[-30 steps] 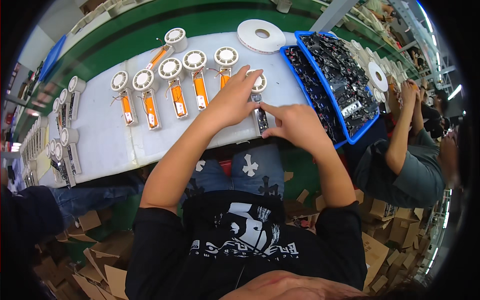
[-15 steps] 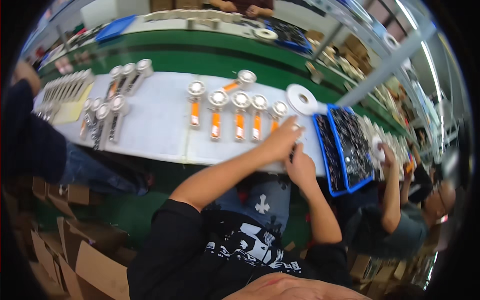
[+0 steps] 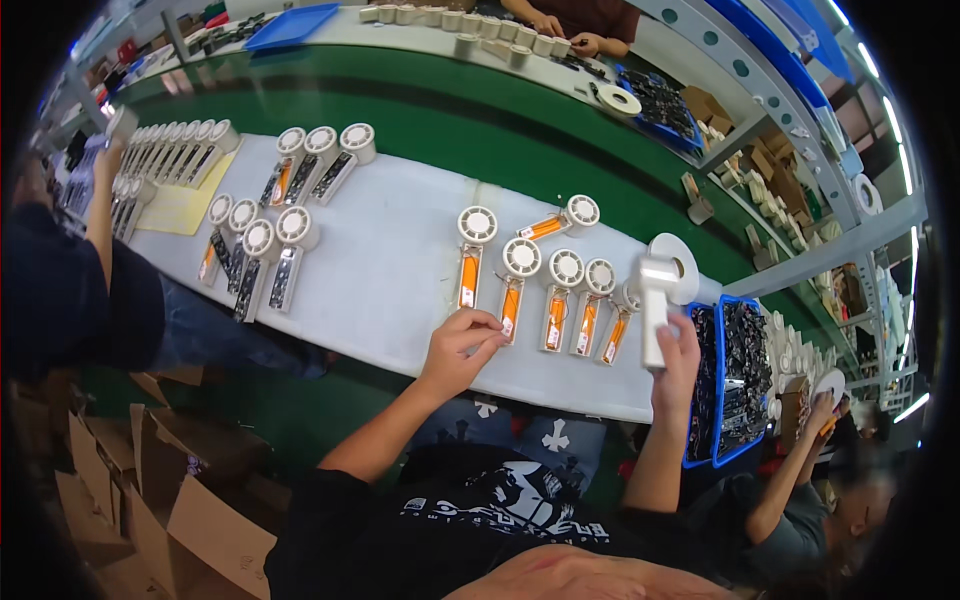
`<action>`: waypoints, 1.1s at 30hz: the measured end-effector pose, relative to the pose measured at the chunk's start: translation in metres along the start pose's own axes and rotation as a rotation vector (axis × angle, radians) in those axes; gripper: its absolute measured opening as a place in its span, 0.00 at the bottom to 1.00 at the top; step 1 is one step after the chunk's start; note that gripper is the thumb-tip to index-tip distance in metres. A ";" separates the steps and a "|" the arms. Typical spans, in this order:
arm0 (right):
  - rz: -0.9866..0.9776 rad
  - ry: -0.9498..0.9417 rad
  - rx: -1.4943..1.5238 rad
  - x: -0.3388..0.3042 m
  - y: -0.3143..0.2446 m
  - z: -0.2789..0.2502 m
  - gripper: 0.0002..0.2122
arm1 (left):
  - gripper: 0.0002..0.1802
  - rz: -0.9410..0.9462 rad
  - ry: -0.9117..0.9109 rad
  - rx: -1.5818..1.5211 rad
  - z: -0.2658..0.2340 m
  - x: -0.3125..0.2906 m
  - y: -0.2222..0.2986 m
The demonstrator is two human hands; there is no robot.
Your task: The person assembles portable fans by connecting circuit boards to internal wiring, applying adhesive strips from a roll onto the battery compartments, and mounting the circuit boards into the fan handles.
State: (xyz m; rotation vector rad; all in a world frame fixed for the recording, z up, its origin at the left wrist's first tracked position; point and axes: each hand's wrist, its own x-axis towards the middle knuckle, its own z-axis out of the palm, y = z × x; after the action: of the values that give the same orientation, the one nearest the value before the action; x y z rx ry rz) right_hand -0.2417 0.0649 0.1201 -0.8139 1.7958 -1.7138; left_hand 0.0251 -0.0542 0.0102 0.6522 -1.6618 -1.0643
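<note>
In my right hand [image 3: 676,362] is a white handheld fan [image 3: 655,300], held upright by the lower end of its handle, its round head at the top. My left hand [image 3: 458,352] is at the near side of a row of opened handheld fans, with thumb and fingertips drawn together. Its fingertips are by the handle end of one opened fan [image 3: 521,258]; whether they grip anything is too small to make out. Orange battery packs [image 3: 555,318] lie inside the open handles. Another opened fan [image 3: 582,211] lies slantwise behind the row.
Blue trays [image 3: 722,440] of small dark parts stand at the right, near a white tape roll [image 3: 684,262]. On the left of the white tabletop [image 3: 390,270] are more fans [image 3: 258,240] with dark circuit boards. Co-workers sit on both sides and across; cardboard boxes [image 3: 215,535] stand at lower left.
My hands were close together at the row's right end and are now apart. The left has moved left toward another fan; the right has lifted a white fan. The view has shifted too.
</note>
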 end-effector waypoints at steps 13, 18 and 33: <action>-0.482 -0.624 -0.880 0.105 -0.031 0.289 0.19 | 0.07 0.064 -0.201 0.074 -0.006 -0.003 -0.007; -0.449 -0.695 -0.892 0.076 0.004 0.412 0.20 | 0.06 0.069 -0.219 0.116 -0.011 -0.004 -0.002; -0.467 -0.899 -0.936 0.055 -0.017 0.362 0.18 | 0.03 0.050 -0.125 0.233 -0.012 -0.046 0.016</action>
State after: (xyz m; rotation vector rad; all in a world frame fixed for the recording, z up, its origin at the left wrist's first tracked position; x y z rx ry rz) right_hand -0.0146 -0.2228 0.1169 -2.0853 1.7012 -0.3721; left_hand 0.0528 -0.0130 0.0042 0.7011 -1.9200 -0.8986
